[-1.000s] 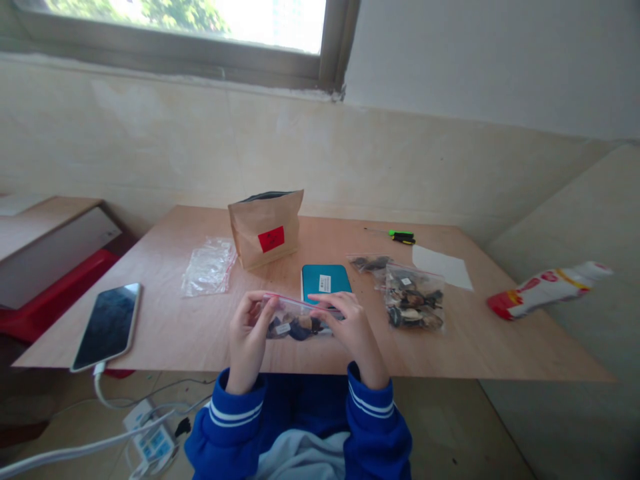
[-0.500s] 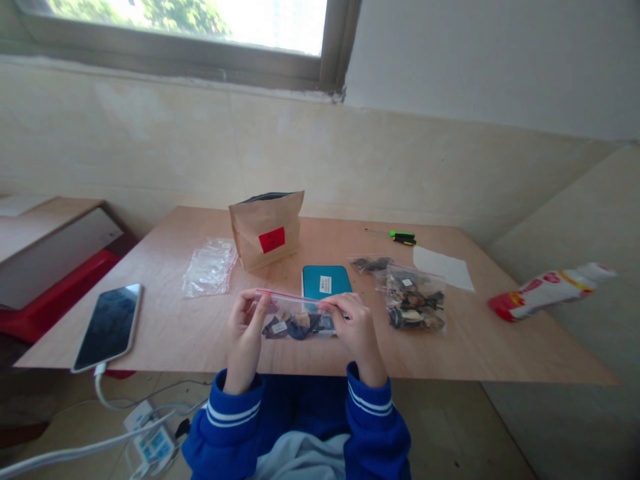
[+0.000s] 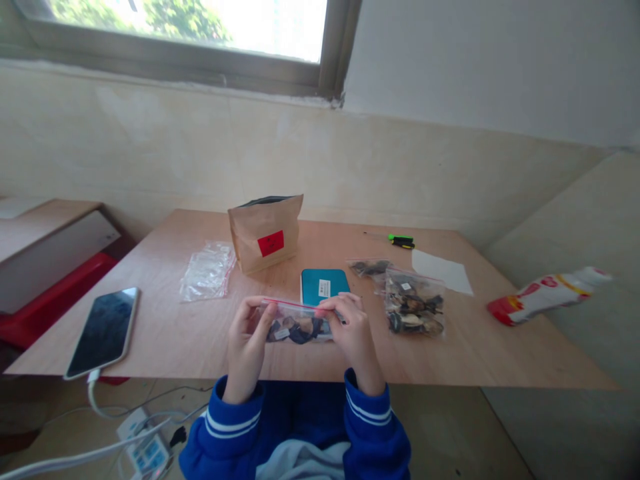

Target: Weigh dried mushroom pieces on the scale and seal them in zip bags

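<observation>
Far left, beside the desk (image 3: 450, 360): low cabinet (image 3: 45, 247) over something red (image 3: 50, 297). On the floor below: power strip (image 3: 145, 450) and white cables.

On the desk's left edge: phone (image 3: 103, 331), dark screen up, cable plugged into its near end. Further right: flat pile of empty clear bags (image 3: 207, 270). Just beside those, toward the wall: upright brown paper bag (image 3: 265, 232), red label on its front, top open.

At the near edge, centre: small zip bag (image 3: 297, 322) with a red seal strip, held up just above the desk between both hands. Dark and tan pieces plus a small white tag inside. Left hand (image 3: 247, 340) pinching the bag's left end, fingers curled around the top corner. Right hand (image 3: 353, 330) pinching the seal strip at the right end, thumb and fingertips pressed together on it. Blue sleeves with white stripes on both wrists.

Just behind the bag: teal box (image 3: 324, 287) lying flat, white sticker on top, partly hidden by the right hand's fingers.

Right of that: filled zip bag (image 3: 414, 310) lying flat, stuffed with similar dark pieces; smaller filled bag (image 3: 371, 267) just behind it, touching or overlapping, cannot tell which. Further back: green-handled screwdriver (image 3: 400, 240) and white paper sheet (image 3: 441, 270).

Far right, off the desk on a pale ledge: red-and-white wrapper (image 3: 547, 293).
</observation>
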A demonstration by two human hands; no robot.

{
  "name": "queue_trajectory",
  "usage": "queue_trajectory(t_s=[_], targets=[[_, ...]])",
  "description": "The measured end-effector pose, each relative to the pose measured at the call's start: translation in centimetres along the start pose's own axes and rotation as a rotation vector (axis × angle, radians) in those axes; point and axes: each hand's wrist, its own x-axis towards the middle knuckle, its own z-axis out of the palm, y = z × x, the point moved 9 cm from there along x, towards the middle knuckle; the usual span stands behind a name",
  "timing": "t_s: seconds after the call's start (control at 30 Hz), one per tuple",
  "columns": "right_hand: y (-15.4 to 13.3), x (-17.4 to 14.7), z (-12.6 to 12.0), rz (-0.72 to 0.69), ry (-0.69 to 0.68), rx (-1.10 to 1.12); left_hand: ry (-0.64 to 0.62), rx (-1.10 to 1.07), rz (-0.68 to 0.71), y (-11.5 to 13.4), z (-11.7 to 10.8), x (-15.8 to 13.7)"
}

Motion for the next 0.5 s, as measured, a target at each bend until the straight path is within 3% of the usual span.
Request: queue_trajectory(t_s=[0.17,0.4,0.5], targets=[[1.4,-0.2,-0.5,0.079,-0.058,0.068,0.081,-0.055,0.019,0.2,-1.0,0.1],[3.0,-0.6,-1.4,0.186,-0.021,0.144,0.098,-0.029,0.039,-0.2,-0.8,0.1],[3.5,-0.9,-0.6,0.272,-0.116,0.267,0.175,-0.155,-0.02,-1.0,-1.3,0.1]])
